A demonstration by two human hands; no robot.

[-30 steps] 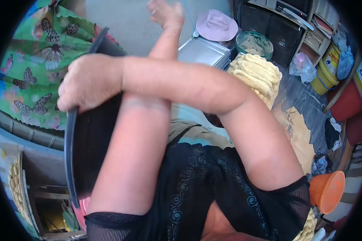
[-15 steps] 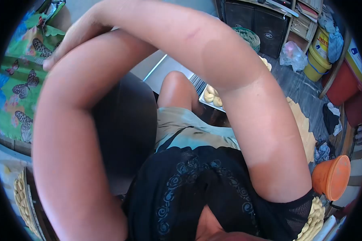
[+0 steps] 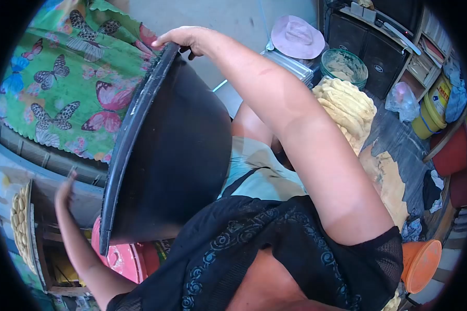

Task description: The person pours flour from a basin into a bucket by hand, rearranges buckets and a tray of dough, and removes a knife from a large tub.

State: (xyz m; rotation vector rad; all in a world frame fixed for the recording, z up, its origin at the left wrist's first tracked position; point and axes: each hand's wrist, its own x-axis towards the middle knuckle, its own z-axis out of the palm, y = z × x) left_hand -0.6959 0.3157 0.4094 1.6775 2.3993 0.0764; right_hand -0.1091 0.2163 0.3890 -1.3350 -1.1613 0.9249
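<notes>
A large black tub point(image 3: 176, 150) is tilted on its side against my body and lap, with its rim facing left. My right hand point(image 3: 184, 40) reaches across and is closed over the top of that rim. My left hand point(image 3: 65, 193) is out to the left of the tub, apart from it, with fingers stretched and nothing in them. Behind the rim hangs a green cloth with butterflies point(image 3: 62, 98). The inside of the tub is turned away from view.
Long pale dough pieces point(image 3: 347, 106) are stacked to the right, near a green basin point(image 3: 345, 67) and a purple hat point(image 3: 297, 37). A pink bucket point(image 3: 122, 262) stands below the tub, a tray of dough rolls point(image 3: 21, 223) at far left, and an orange bucket point(image 3: 423, 267) at lower right.
My left arm, earlier raised in front of the tub, has swung down and left. My right hand is now on the rim. More of the tub and the cloth shows.
</notes>
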